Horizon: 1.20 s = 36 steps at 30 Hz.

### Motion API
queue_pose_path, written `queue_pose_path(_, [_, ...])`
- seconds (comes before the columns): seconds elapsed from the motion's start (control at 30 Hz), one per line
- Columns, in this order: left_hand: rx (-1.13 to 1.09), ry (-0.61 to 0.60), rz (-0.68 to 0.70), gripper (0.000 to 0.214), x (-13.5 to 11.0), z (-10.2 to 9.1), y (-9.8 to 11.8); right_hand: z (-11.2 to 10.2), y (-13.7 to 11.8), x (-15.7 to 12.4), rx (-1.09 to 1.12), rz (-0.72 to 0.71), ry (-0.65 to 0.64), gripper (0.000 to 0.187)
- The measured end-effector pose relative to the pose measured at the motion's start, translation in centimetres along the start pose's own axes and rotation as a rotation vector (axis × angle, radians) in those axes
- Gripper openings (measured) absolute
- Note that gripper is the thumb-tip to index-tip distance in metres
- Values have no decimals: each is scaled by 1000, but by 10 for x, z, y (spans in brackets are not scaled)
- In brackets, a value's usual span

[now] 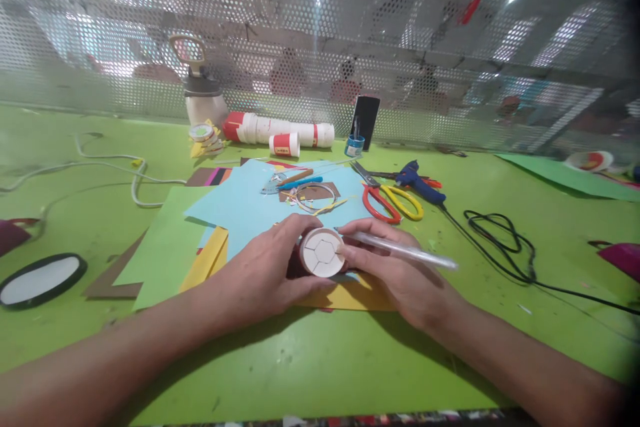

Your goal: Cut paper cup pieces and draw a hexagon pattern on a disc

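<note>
My left hand [275,257] curls around a paper cup [324,255], thumb in front and fingers behind. The cup's round white base faces me, with a thin dark hexagon and lines running out from it to the rim. Between the fingers of my right hand [395,267] is a clear pen [410,248], its back end pointing right. That hand's thumb also presses the right edge of the cup's base. Below the cup lies a yellow sheet [360,293]. Just beyond the hands, light blue paper [240,207] carries a blue pen [300,183] and a protractor [274,184].
Red-and-yellow scissors [387,200] and a blue glue gun [417,181] with a black cord lie to the right. Behind are stacked paper cups [275,130], a single cup [285,145], a jug [203,100] and a dark upright phone-like slab [369,120]. Perforated metal mesh [300,33] closes the far side.
</note>
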<state>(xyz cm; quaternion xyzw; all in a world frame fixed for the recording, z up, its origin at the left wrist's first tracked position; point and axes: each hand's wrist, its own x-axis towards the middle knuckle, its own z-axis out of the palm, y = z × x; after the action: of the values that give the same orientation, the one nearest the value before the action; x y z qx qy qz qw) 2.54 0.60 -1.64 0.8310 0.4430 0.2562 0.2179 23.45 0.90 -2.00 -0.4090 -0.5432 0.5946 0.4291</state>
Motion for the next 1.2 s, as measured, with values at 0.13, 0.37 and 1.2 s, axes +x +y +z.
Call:
queue_pose_path(0.13, [-20,17,52,49,-1,-3,0,0,0,-1,-21,11,-47,24])
queue_pose_path(0.37, [-72,-64,283,46,3,-8,1,-4,-8,-3,-66,-51,-45,20])
queue_pose_path(1.2, [109,119,236,46,-1,-3,-2,1,-7,0,184,68,-65,27])
